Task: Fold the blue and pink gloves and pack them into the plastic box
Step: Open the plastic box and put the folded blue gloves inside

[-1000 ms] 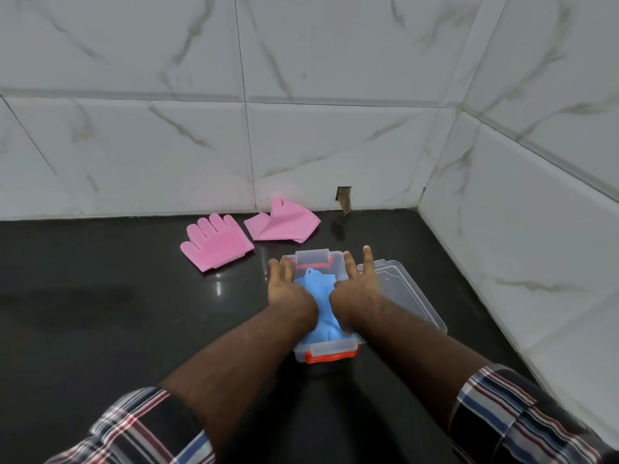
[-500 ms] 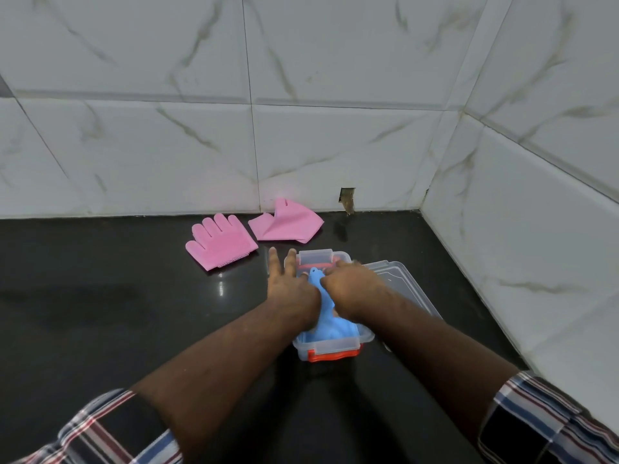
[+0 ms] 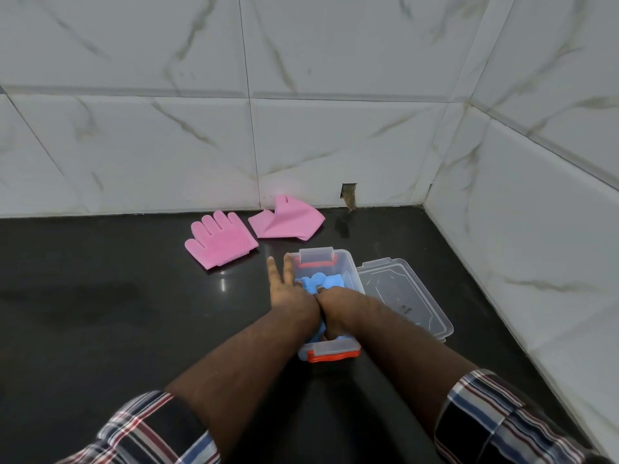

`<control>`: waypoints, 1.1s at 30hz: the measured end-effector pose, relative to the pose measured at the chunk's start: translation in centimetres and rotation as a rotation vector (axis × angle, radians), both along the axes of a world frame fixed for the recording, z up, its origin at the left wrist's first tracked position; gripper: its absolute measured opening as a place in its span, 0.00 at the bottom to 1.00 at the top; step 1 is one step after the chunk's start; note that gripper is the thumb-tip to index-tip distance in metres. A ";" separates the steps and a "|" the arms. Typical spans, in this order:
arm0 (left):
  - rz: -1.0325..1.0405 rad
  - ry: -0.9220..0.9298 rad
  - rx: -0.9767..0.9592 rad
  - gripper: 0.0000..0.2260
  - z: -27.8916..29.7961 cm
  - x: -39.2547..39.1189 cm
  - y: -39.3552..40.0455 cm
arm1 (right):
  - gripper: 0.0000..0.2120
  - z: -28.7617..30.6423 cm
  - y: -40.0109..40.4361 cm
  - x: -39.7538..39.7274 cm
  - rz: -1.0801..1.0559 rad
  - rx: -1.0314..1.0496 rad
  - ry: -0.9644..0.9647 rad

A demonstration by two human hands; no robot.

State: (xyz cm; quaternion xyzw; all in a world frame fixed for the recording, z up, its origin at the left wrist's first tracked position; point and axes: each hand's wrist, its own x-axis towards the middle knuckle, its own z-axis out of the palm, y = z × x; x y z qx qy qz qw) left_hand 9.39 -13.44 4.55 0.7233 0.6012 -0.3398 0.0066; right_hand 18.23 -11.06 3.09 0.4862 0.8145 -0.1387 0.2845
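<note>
The springy blue silicone gloves [image 3: 320, 283] could unfold and pop out of the clear rectangular plastic box [image 3: 348, 262] with its orange latches once the pressure lifts. The light box could also skate on the glossy black stone counter [image 3: 100, 313]. The left hand [image 3: 288, 293] presses with fingers straight along the box's 9 o'clock wall. The right hand [image 3: 335, 309] curls down into the gloves. A flat pink bristled silicone glove [image 3: 219, 241] and a folded pink glove [image 3: 288, 222] wait at 11 o'clock. The clear lid [image 3: 402, 296] lies at 3 o'clock.
</note>
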 end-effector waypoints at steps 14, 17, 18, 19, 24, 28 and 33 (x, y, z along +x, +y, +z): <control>0.103 -0.946 0.355 0.27 -1.8 -3.9 -0.1 | 0.18 0.9 -1.2 3.9 -0.383 0.465 0.632; 0.356 -1.220 0.458 0.27 -2.6 -4.5 -0.3 | 0.13 1.0 -1.0 5.8 -0.632 0.588 0.747; 0.445 -1.297 0.443 0.26 -2.9 -4.6 -0.5 | 0.11 0.9 -1.0 6.5 -0.703 0.591 0.745; 0.527 -1.359 0.414 0.25 -3.1 -4.6 -0.7 | 0.11 0.5 -1.1 7.3 -0.759 0.580 0.729; 0.722 -1.512 0.276 0.16 -2.6 -4.0 -1.7 | 0.09 -2.2 -2.1 10.3 -0.839 0.447 0.580; 0.817 -1.574 0.216 0.12 -2.7 -3.0 -1.9 | 0.06 -3.1 -2.6 11.5 -0.867 0.400 0.570; 0.867 -1.627 0.129 0.15 -2.4 -0.8 -1.9 | 0.04 -2.9 -2.1 14.1 -0.966 0.400 0.686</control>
